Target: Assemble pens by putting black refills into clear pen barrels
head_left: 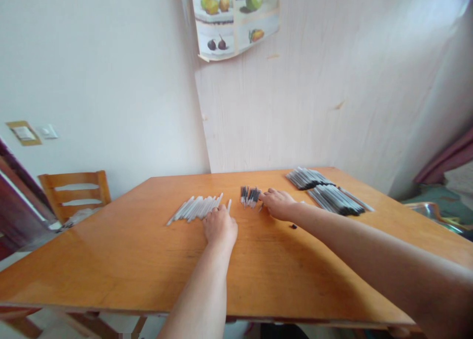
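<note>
My left hand (220, 225) is at the right end of a row of white, translucent pen barrels (194, 208) lying side by side on the table. Its fingers are curled, and one white pen barrel (229, 206) sticks up between thumb and forefinger. Further right, my right hand (279, 203) reaches with bent fingers to a small group of short pen parts (250, 196), black at one end and pale at the other. Its fingertips touch the edge of this group; what they pinch is too small to make out. A small black cap-like piece (294, 226) lies below my right wrist.
Two bundles of pens with black ends, one at the back (308, 177) and one nearer (336, 199), lie on the right of the wooden table (148, 260). A wooden chair (77, 191) stands at the left. Fruit pictures (236, 21) hang on the wall behind.
</note>
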The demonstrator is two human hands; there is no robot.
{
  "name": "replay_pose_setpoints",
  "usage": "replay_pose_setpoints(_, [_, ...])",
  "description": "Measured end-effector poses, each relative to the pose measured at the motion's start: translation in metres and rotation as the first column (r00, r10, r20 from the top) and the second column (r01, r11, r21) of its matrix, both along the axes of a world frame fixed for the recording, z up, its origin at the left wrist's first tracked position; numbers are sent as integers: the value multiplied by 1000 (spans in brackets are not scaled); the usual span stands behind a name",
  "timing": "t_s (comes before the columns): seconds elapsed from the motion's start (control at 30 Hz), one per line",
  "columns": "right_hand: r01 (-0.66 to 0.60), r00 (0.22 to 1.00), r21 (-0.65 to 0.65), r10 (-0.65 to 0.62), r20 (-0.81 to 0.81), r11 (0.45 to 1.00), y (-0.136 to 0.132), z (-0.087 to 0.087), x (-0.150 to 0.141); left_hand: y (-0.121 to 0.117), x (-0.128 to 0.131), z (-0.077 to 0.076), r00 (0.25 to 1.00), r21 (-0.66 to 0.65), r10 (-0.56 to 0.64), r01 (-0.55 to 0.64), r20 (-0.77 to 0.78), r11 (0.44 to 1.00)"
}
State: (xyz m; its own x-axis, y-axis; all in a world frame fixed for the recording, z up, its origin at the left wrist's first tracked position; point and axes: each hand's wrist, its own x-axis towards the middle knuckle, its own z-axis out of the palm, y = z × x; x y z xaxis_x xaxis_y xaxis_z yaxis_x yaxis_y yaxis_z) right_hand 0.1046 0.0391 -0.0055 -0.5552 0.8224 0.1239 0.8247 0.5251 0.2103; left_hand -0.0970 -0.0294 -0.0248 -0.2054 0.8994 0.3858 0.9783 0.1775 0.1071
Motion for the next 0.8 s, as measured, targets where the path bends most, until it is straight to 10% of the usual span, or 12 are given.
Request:
replay_pose_setpoints(0.33, [-195,971,-31,197,136,980,13,5,-9,1,-1,3,992,-2,-36,37,124,999])
replay_pose_setpoints(0.8, [-223,955,-135,244,168,965,4,15,-18,4,-2,5,903,429,-366,246,224,869])
